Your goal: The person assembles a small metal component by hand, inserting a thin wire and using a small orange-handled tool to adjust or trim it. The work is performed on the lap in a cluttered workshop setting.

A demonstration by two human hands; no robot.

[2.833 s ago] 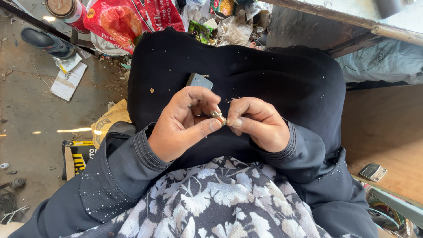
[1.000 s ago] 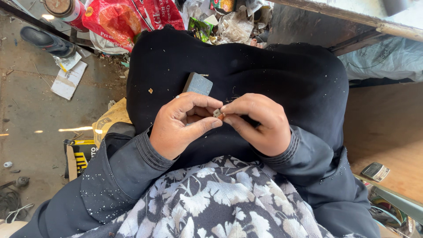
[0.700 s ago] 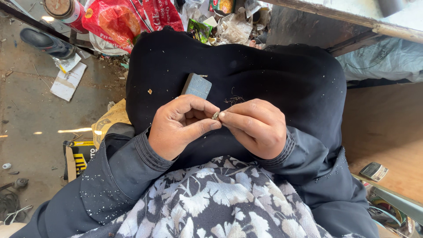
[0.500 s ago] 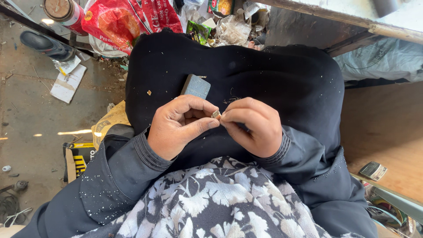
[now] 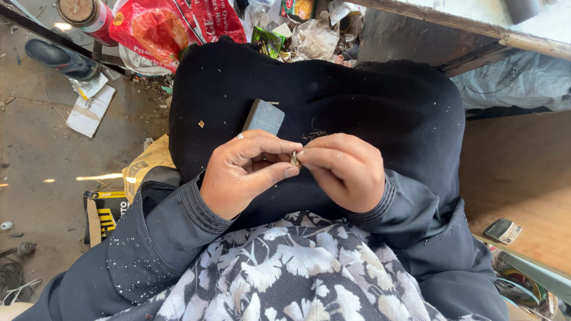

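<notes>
1. Left hand (image 5: 247, 172): held over the lap, fingers curled inward, thumb and forefinger pressed together on a small metallic piece (image 5: 293, 157). A pale ring shows on one finger. The pinch apparently steadies the piece against the other hand.
2. Right hand (image 5: 345, 169): meets the left at the fingertips, its fingers closed on the same small piece from the opposite side. Both hands thus clamp one object between them, close to the body, where fine work is easiest to see and control.
3. Small metallic piece: sits between the two sets of fingertips, above the lap; its exact form is too small to tell.
4. Grey block (image 5: 263, 116): lies loose on the black cloth (image 5: 369, 101), just beyond the left hand, not touched, probably set within easy reach.
5. Black cloth: spread across the knees; specks and a few thin fibres (image 5: 313, 134) lie on it, so it seems to serve as a catching surface.
6. Surroundings: red bag (image 5: 154, 30) and scattered papers on the floor (image 5: 41, 154); a small calculator-like device (image 5: 502, 230) on the wooden worktop (image 5: 517, 172) to the right.
</notes>
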